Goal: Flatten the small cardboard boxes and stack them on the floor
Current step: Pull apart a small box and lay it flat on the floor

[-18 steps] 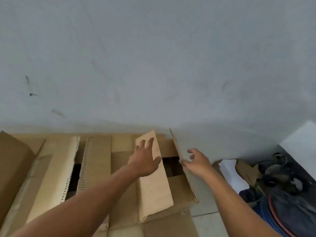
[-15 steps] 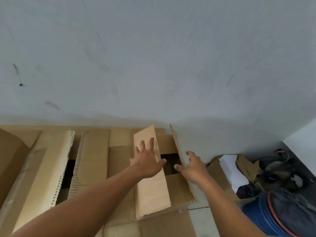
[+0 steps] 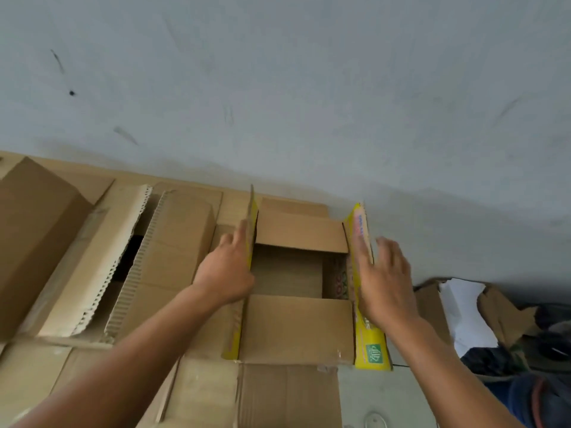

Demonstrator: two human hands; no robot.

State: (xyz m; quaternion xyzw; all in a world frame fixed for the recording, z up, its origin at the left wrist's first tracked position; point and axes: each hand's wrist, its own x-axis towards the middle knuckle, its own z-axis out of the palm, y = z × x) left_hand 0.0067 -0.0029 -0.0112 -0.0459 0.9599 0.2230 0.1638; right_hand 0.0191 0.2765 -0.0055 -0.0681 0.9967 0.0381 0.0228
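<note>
Where half a second ago one flap lay over the box [image 3: 296, 329], both hands, left hand [image 3: 227, 278] and right hand [image 3: 384, 285], fingers apart, are now pushing its yellow side flaps upright, opening it for flattening.

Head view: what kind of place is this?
Probably a storeroom or back corner of a home or shop. Cardboard boxes are packed along a scuffed bare wall, and clutter is heaped on the floor at right. Both hands press on an open box's flaps.
</note>
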